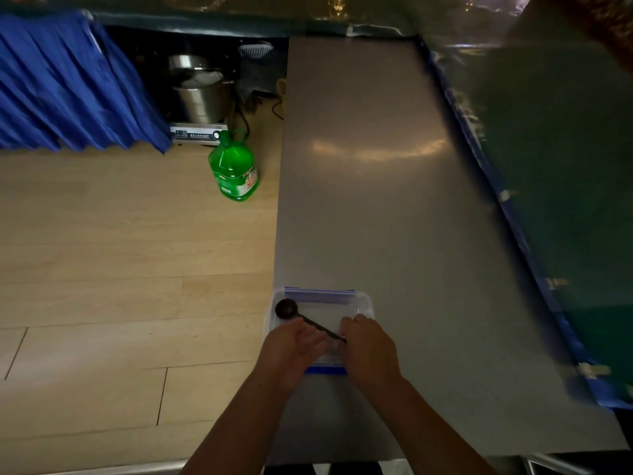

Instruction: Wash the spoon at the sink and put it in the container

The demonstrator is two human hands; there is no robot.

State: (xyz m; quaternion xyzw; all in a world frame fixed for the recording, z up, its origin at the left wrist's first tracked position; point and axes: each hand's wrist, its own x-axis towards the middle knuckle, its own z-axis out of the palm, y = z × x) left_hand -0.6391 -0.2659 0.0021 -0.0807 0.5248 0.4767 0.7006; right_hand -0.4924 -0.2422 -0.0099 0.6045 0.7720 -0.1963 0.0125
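Observation:
A dark spoon (294, 311) with a round bowl lies slanted over a clear plastic container (363, 299) with blue clips, which stands at the near left edge of a steel counter (376, 200). My right hand (368, 347) pinches the end of the spoon's handle. Beside the handle, over the container's near left side, my left hand (291, 349) is cupped with its fingers apart; whether it touches the spoon or the container is unclear. No sink shows in this view.
A green jug (234, 168) stands on the wooden floor (120, 269) left of the counter. Behind it, steel pots (202, 94) sit on a cooker under a blue cloth (61, 90). A dark green covering (565, 166) with blue tape borders the counter's right side.

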